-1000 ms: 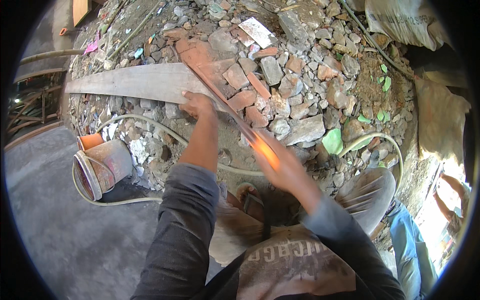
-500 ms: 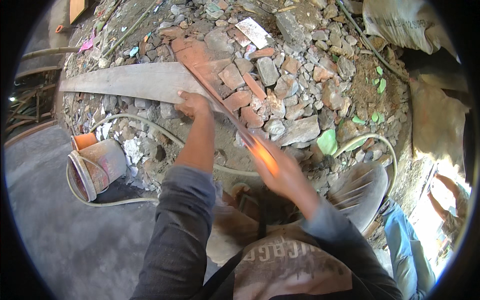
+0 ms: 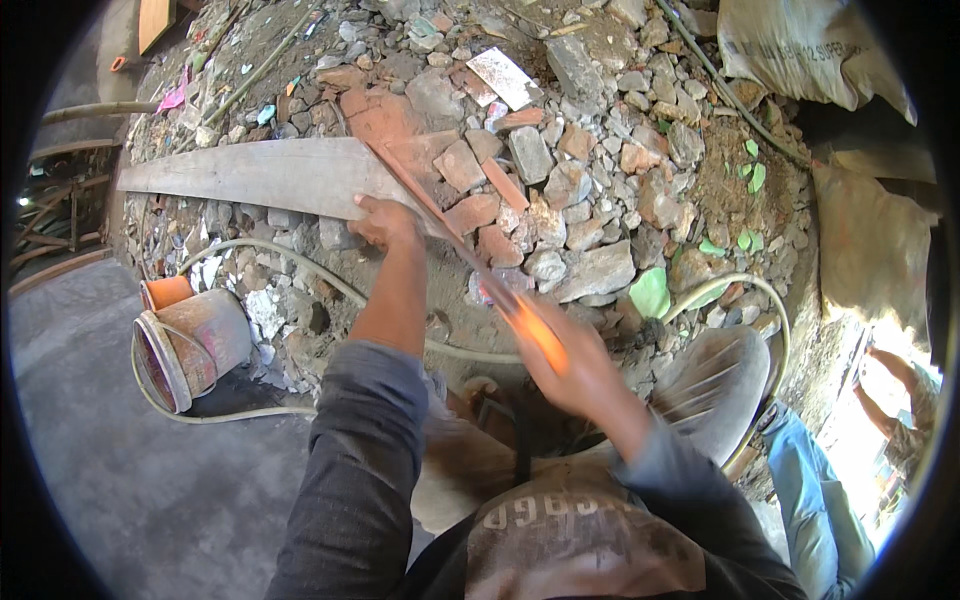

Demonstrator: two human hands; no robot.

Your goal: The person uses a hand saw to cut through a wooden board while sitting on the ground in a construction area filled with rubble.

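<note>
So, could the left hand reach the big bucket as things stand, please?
Probably yes, though the left hand would first leave the board; the big bucket lies to its left, beyond a hose.

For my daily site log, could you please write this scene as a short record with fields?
Left hand: at the near edge of a grey board, thumb on top
Right hand: closed around the orange handle of a long-bladed tool, seemingly a saw
Blade: seen nearly edge-on, slanting across the board
Ahead: broken brick and stone rubble
Left side: pale bucket, smaller orange container
Lower right: blue trousers
</note>
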